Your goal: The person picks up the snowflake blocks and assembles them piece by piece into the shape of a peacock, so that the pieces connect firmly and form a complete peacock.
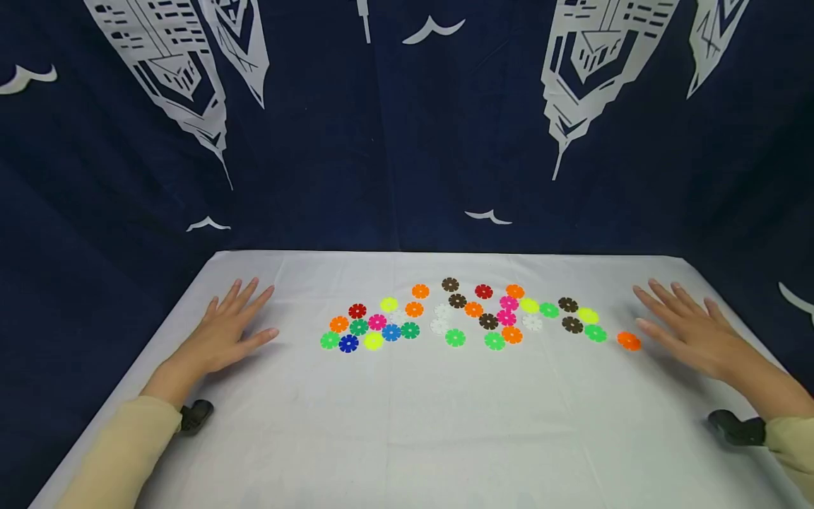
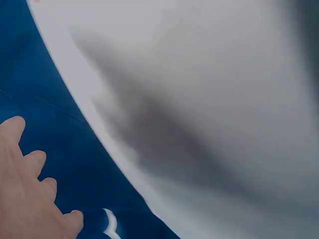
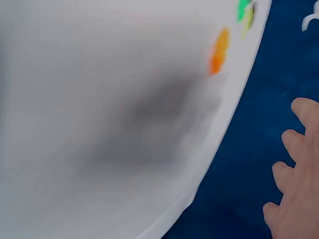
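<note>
Many coloured notched discs lie flat in a loose band across the white table, among them a dark blue disc [image 1: 348,343], a red disc [image 1: 483,291] and a white disc [image 1: 532,323]. The left hand [image 1: 219,332] is spread with straight fingers left of the discs, holding nothing; the left wrist view shows it [image 2: 35,194] at the lower left. On the other side the right hand [image 1: 699,336], also spread and holding nothing, has its fingers close to an orange disc [image 1: 629,341]. That orange disc [image 3: 218,52] and the right hand [image 3: 299,184] show in the right wrist view.
The white cloth [image 1: 394,424] covers the table, whose far edge meets a dark blue curtain [image 1: 394,141] with white printed shapes. Dark devices are strapped at the left wrist [image 1: 196,417] and the right wrist [image 1: 738,428]. Both hands cast shadows on the cloth.
</note>
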Demonstrator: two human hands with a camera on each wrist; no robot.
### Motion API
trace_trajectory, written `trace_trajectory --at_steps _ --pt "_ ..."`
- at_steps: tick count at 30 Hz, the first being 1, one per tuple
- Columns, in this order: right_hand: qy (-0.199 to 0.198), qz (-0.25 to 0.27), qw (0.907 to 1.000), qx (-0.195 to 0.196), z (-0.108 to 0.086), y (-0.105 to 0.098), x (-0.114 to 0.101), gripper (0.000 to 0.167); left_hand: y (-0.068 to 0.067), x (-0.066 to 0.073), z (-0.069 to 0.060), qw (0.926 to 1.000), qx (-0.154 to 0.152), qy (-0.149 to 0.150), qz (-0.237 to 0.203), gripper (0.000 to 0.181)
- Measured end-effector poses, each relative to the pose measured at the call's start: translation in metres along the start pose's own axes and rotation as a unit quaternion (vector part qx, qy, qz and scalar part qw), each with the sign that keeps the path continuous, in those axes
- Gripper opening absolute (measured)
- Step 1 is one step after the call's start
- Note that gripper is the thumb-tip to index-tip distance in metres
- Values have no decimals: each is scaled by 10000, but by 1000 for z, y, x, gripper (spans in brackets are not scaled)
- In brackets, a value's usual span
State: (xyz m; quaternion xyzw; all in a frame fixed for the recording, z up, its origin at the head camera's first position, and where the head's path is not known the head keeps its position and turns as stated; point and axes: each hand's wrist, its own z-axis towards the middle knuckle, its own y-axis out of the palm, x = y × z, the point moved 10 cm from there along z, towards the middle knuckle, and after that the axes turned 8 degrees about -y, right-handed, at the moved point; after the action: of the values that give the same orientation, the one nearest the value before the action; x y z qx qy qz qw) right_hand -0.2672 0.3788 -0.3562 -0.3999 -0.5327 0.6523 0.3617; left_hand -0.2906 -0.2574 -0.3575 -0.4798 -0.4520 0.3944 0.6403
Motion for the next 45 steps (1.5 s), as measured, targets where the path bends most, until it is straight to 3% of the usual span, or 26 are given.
trace_trajectory --at_steps 9,15,20,23,26,30,33,34,37,41,45 --pt "-594 840 9941 342 15 -2 -52 61 -2 44 4 9958 -167 138 -887 75" --pt "-758 1346 9874 334 27 7 -83 59 9 53 3 9890 -402 -111 -1416 66" --pt "-538 1902 9795 389 39 15 -105 51 21 58 2 9795 -453 56 -1963 59" --pt "-458 2122 9734 737 48 18 -116 39 27 61 3 9665 -511 190 -2506 57" --pt "-351 2536 9609 1055 57 25 -120 29 35 61 5 9456 -703 172 -3173 55" --pt "39 3444 9320 1131 68 43 -117 27 50 53 10 9126 -924 -44 -3982 53" --pt "500 3980 9098 1068 72 60 -110 31 58 49 11 8985 -977 -93 -4278 52" --pt "650 4047 9057 1082 72 64 -107 32 60 48 12 8973 -971 -87 -4306 51" --pt "909 3894 9082 1238 70 70 -102 33 62 48 13 9027 -840 -27 -4219 47" --pt "812 3312 9267 1581 69 67 -104 25 61 50 15 9225 -548 2 -3820 42" --pt "733 3005 9342 1779 70 65 -108 19 64 53 15 9417 -450 -55 -3333 43"
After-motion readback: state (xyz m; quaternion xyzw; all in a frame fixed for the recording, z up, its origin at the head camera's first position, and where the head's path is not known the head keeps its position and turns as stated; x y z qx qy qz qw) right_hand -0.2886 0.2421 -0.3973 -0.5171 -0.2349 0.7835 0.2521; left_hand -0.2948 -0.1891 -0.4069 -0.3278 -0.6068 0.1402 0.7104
